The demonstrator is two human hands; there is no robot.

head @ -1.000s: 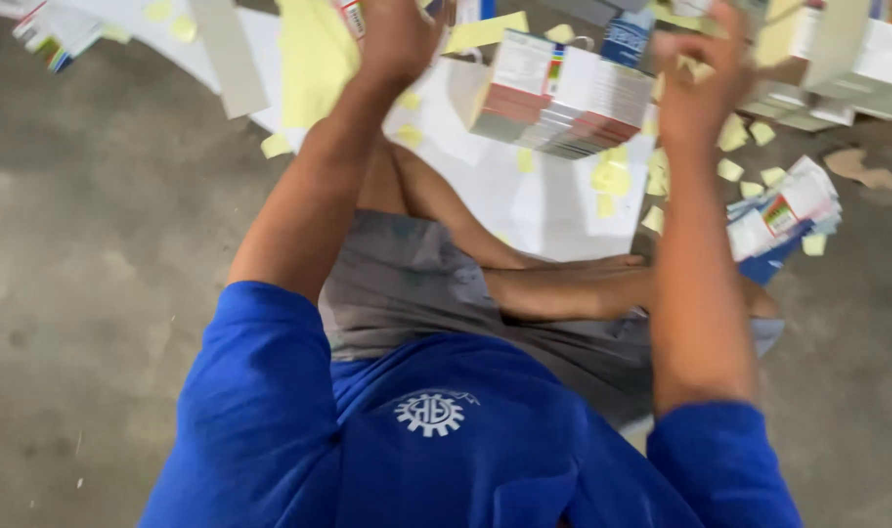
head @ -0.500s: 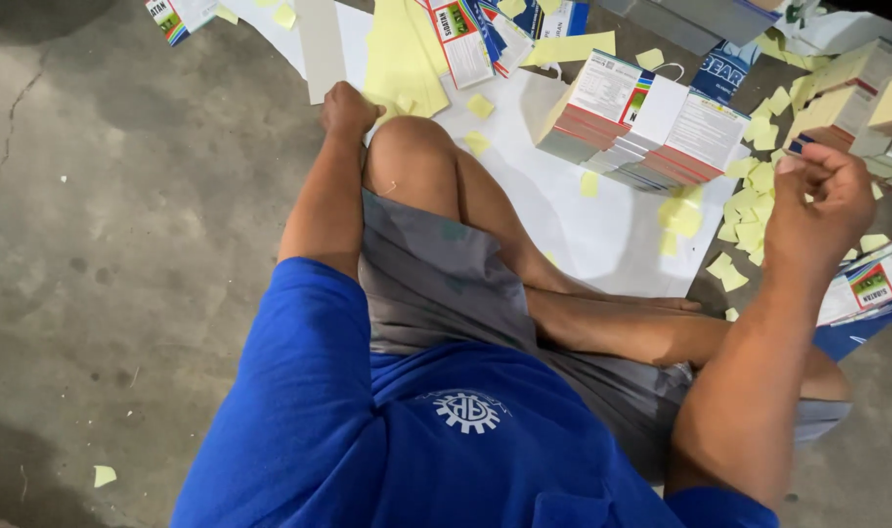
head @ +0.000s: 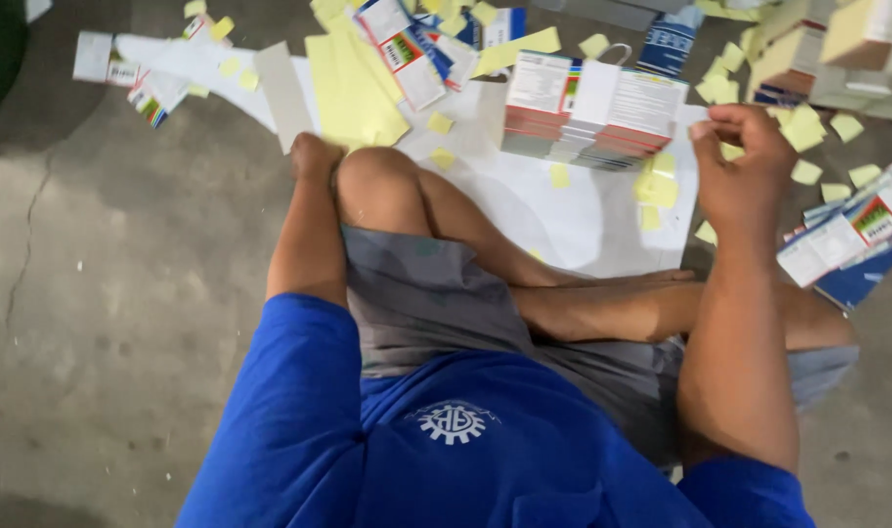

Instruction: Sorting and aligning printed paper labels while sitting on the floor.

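The stack of flat printed cartons (head: 592, 112) lies on the white sheet (head: 573, 220) spread over the concrete floor (head: 123, 293), toward the sheet's far edge and just ahead of my crossed legs. Its long axis runs left to right across my view, with the red-edged layers facing me.

My right hand (head: 744, 171) is the nearer one: it is raised just right of the stack, close to its right end, fingers curled with the fingertips pinched together. Whether they pinch a small yellow scrap or nothing, I cannot tell; the hand does not touch the stack.

My left hand (head: 314, 156) is down at the sheet's left side beside my left knee (head: 377, 181), bunched loosely and resting at the edge of a large yellow paper sheet (head: 353, 88). It looks to hold nothing, though the fingers are partly hidden.

Small yellow scraps (head: 656, 186) are scattered over the sheet. More printed cartons (head: 856, 235) lie off the right edge by my right arm, and others (head: 402, 49) beyond the far edge.
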